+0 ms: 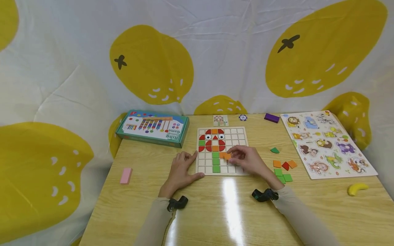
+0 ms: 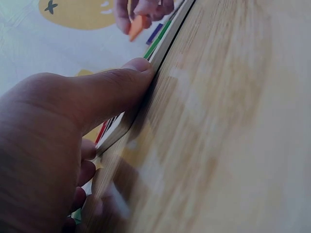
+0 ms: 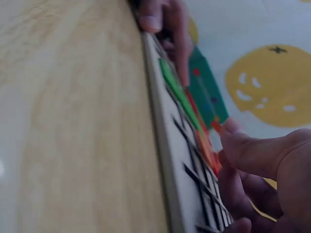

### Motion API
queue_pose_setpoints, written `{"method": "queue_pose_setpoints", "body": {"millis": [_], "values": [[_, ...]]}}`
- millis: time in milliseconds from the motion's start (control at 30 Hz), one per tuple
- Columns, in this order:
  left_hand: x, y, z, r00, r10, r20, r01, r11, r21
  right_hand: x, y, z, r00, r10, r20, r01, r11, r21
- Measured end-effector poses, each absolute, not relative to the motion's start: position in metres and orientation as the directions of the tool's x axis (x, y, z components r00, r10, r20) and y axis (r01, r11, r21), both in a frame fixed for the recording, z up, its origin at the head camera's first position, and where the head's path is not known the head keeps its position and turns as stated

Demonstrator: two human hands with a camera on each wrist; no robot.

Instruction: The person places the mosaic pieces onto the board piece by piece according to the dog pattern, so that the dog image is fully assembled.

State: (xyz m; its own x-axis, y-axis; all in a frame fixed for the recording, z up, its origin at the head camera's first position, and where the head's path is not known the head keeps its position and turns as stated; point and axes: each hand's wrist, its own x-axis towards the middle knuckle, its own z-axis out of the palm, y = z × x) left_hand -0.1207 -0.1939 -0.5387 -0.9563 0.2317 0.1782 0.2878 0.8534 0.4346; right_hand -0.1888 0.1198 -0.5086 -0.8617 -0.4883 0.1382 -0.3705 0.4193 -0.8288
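A wooden grid board (image 1: 203,169) lies on the table with red, green and orange tiles making a picture in its squares. My right hand (image 1: 248,160) is over the board's right part, pinching an orange square tile (image 1: 227,156) between thumb and fingers. In the right wrist view the thumb (image 3: 252,153) covers most of that tile. Another orange tile (image 1: 222,154) lies next to the green column (image 1: 216,162). My left hand (image 1: 180,171) rests at the board's lower left corner. Its thumb (image 2: 114,90) is stretched out against the front edge, and the fingers touch the left side.
Loose green tiles (image 1: 279,172), orange tiles (image 1: 277,164) and a red tile (image 1: 285,166) lie right of the board. A pattern card (image 1: 220,120) and a game box (image 1: 154,127) stand behind. Farther right are an animal puzzle (image 1: 311,143) and a toy banana (image 1: 357,188); a pink block (image 1: 126,176) lies left.
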Motion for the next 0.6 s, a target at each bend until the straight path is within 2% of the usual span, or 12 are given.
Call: {"method": "queue_pose_setpoints", "body": {"millis": [200,600], "values": [[-0.121,-0.193,-0.537,-0.955,0.238,0.179,0.294,0.851,0.434,-0.184,0.105,-0.517,-0.825,-0.525,0.209,-0.483,0.463,-0.743],[-0.120,-0.193,-0.538,-0.956,0.227,0.186,0.287,0.855,0.432,-0.183,0.102,-0.517,-0.805,-0.532,0.262,-0.539,0.473,-0.697]]}}
